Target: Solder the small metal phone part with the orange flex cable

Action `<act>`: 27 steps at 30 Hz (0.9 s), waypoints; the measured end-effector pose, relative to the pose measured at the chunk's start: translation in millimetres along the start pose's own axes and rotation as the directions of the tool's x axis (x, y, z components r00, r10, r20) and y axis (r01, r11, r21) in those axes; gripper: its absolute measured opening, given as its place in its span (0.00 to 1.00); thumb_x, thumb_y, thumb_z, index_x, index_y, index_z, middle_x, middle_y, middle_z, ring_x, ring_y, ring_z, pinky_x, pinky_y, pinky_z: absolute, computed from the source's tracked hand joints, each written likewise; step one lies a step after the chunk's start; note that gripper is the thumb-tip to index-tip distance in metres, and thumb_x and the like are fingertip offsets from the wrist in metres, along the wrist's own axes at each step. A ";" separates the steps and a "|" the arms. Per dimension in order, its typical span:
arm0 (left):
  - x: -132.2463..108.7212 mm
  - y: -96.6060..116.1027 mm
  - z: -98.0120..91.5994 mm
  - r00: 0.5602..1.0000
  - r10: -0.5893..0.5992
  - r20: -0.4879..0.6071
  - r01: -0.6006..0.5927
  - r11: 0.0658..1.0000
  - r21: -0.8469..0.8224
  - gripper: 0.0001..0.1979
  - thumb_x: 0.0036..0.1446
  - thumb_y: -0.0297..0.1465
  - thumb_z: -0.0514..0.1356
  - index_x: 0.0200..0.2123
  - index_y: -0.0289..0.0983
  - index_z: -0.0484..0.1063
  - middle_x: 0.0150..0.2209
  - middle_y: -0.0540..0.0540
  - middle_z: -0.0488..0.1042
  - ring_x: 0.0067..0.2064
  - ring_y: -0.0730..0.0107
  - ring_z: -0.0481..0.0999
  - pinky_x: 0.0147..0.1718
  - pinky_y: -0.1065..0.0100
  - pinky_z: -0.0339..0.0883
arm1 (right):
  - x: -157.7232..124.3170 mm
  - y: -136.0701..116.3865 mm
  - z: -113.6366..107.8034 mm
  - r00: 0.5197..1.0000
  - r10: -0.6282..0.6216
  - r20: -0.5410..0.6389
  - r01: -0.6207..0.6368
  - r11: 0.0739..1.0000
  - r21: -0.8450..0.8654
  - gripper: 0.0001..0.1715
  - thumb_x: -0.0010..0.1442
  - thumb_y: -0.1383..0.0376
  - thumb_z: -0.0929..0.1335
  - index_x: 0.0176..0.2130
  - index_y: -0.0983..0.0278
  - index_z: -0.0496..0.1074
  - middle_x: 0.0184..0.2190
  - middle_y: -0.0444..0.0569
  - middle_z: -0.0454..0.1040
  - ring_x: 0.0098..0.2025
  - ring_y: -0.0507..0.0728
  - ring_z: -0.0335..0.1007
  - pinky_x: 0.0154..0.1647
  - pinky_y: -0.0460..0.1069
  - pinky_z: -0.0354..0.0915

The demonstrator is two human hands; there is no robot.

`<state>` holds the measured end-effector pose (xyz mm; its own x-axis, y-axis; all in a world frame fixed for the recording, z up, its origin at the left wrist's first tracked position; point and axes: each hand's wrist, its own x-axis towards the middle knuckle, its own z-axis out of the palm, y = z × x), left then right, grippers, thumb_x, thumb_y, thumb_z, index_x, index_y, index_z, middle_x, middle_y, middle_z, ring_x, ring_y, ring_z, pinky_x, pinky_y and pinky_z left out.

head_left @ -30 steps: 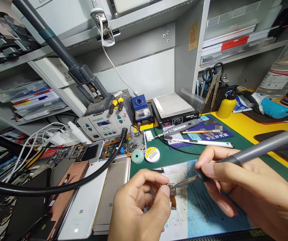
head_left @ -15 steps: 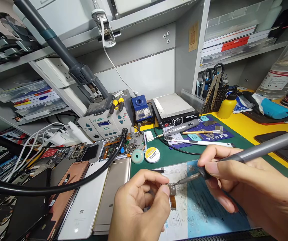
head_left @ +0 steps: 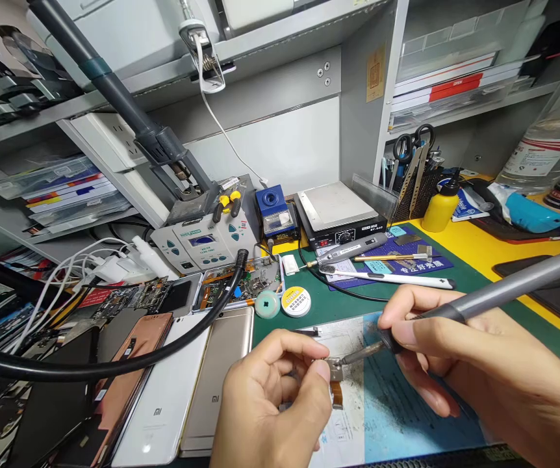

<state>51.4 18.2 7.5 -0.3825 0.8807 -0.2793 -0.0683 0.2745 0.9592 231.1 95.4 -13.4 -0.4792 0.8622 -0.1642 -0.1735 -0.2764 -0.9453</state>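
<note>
I see the left hand [head_left: 275, 396], beside the gold phone [head_left: 224, 357] edge, pinching a small metal part [head_left: 336, 372]; the right hand [head_left: 470, 354] grips a grey tool [head_left: 509, 286] above a broad blue sheet [head_left: 416, 416]

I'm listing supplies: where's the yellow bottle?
In the head view, the yellow bottle stands right of centre, beyond the right hand, beside the black mesh holder.
</note>
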 end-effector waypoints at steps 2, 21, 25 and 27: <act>0.5 0.0 0.1 1.000 0.001 -0.001 -0.001 1.000 -0.001 0.11 0.45 0.37 0.71 0.29 0.36 0.78 0.18 0.54 0.68 0.18 0.79 0.63 0.15 0.78 0.61 | 1.5 3.8 -4.1 1.000 -0.018 0.008 0.018 1.000 -0.006 0.17 0.56 0.50 0.77 0.30 0.59 0.78 0.16 0.41 0.69 0.17 0.50 0.63 0.16 0.43 0.57; 0.5 0.1 0.4 1.000 -0.001 0.002 0.001 1.000 -0.006 0.14 0.45 0.38 0.70 0.31 0.35 0.78 0.19 0.54 0.70 0.17 0.80 0.63 0.15 0.78 0.59 | -0.9 -1.4 0.3 0.999 0.021 0.035 -0.022 0.999 0.039 0.16 0.60 0.52 0.76 0.32 0.61 0.77 0.18 0.39 0.66 0.19 0.49 0.62 0.19 0.42 0.60; 0.5 0.2 -1.5 1.000 -0.003 0.020 0.003 1.000 0.003 0.15 0.46 0.40 0.71 0.33 0.35 0.78 0.20 0.54 0.70 0.18 0.79 0.63 0.16 0.77 0.60 | -0.2 -5.8 0.8 1.000 0.021 -0.016 -0.020 0.997 0.076 0.17 0.57 0.52 0.77 0.29 0.62 0.77 0.18 0.40 0.65 0.19 0.50 0.61 0.18 0.43 0.59; 0.3 0.3 -3.3 0.999 0.005 0.044 -0.006 0.999 0.040 0.15 0.48 0.41 0.70 0.34 0.35 0.78 0.20 0.55 0.69 0.18 0.79 0.63 0.16 0.77 0.59 | 1.7 -11.1 1.2 0.998 0.012 -0.057 -0.007 0.996 0.091 0.17 0.56 0.53 0.77 0.27 0.63 0.76 0.18 0.41 0.65 0.18 0.50 0.60 0.18 0.44 0.59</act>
<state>48.2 17.2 7.8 -0.3417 0.8982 -0.2765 -0.0292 0.2839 0.9584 231.2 99.4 -2.8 -0.4315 0.8816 -0.1914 -0.2481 -0.3199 -0.9144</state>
